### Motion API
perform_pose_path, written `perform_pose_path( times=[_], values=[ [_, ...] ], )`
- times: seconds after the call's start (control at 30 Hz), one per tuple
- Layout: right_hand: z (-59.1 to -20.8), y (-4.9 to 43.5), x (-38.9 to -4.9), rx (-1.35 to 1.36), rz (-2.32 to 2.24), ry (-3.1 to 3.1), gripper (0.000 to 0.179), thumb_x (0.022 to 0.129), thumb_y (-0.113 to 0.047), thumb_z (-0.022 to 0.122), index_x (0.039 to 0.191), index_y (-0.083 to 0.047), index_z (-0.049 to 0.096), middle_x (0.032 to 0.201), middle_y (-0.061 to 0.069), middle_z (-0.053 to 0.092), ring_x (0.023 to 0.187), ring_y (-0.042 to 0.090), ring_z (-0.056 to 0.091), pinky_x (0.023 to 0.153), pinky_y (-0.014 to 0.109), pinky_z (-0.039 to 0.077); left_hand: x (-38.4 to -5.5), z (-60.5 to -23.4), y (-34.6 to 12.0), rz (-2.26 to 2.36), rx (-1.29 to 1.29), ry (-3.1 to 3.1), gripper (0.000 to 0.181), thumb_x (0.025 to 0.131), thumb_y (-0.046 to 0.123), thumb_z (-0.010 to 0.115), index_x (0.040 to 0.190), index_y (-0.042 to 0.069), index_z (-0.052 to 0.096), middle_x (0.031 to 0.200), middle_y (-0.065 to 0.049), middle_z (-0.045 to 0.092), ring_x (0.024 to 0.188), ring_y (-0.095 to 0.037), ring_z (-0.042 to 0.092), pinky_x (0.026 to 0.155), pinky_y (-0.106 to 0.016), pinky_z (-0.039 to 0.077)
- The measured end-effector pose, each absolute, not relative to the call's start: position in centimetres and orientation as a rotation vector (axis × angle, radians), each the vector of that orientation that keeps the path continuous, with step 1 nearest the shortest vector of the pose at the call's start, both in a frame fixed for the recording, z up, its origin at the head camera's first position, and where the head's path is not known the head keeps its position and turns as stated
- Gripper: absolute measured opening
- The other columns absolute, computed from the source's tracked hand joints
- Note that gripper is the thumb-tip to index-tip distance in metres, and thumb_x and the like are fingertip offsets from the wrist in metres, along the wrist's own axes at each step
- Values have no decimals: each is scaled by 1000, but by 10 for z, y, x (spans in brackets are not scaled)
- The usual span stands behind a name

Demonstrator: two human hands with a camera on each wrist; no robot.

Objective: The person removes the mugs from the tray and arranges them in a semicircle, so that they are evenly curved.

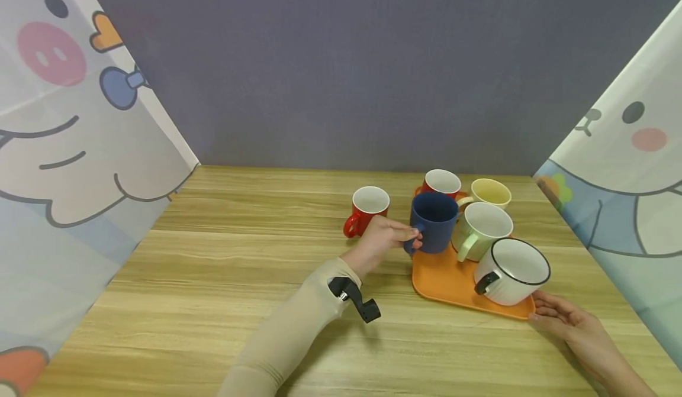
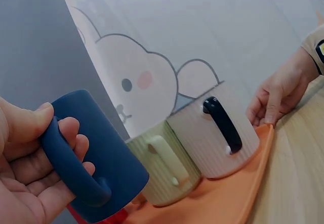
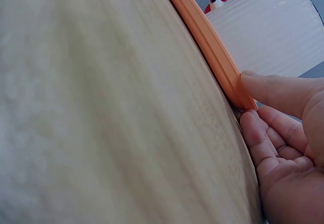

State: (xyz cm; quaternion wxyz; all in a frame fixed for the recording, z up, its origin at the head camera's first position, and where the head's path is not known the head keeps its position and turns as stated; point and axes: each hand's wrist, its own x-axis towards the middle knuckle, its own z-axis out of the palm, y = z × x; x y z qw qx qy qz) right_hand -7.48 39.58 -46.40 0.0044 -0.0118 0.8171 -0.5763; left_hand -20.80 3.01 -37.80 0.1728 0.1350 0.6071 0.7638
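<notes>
The fingers (image 2: 78, 145) and thumb (image 2: 33, 123) of the left hand (image 1: 379, 240) are curled around the handle (image 2: 75, 173) of the blue mug (image 1: 437, 228) and pinch it. The blue mug is at the left side of the orange tray (image 1: 437, 276), right beside the green mug (image 1: 487, 242); I cannot tell if its bottom touches the tray. It looks hard and stiff, so it should not bend when squeezed. I think it is a bit heavy, and its smooth side might slip or chip if it bumps another mug. The handle seems a good place to hold it, or a whole hand around its side. The right hand (image 1: 578, 329) pinches the near right corner of the tray, close to the white mug (image 1: 514, 280) with the dark rim. Farther back are the yellow mug (image 1: 491, 194) and one red mug (image 1: 442, 183). Another red mug (image 1: 370, 207) stands on the tabletop (image 1: 213, 267), left of the tray.
</notes>
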Motion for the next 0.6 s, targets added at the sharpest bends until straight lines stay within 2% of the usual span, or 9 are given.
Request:
perform_pose_path(
  times=[0.2, 0.43, 0.6],
  values=[
    [-464, 397, -75, -32, -1781, 2574, 56, 94, 7, 61, 113, -46, 58, 105, -19, 65, 93, -3, 61, 75, 12, 50, -210, -363, 20, 2162, 381, 1764, 22, 91, -8, 62, 106, -23, 65, 97, -29, 70, 67, -9, 68, 86, -39, 57],
    [-464, 396, -74, -29, -1817, 2550, 56, 94, 8, 61, 113, -45, 60, 104, -18, 66, 93, -2, 61, 75, 12, 51, -214, -351, 9, 2189, 370, 1747, 24, 92, -8, 61, 110, -23, 64, 93, -23, 72, 69, -9, 69, 92, -44, 54],
    [-464, 396, -72, -68, -1885, 2508, 57, 93, 11, 59, 113, -42, 62, 104, -16, 67, 92, -1, 62, 75, 13, 51, -219, -344, 0, 2227, 371, 1769, 23, 92, -8, 61, 110, -23, 63, 93, -22, 73, 68, -9, 68, 88, -40, 56]
  ],
)
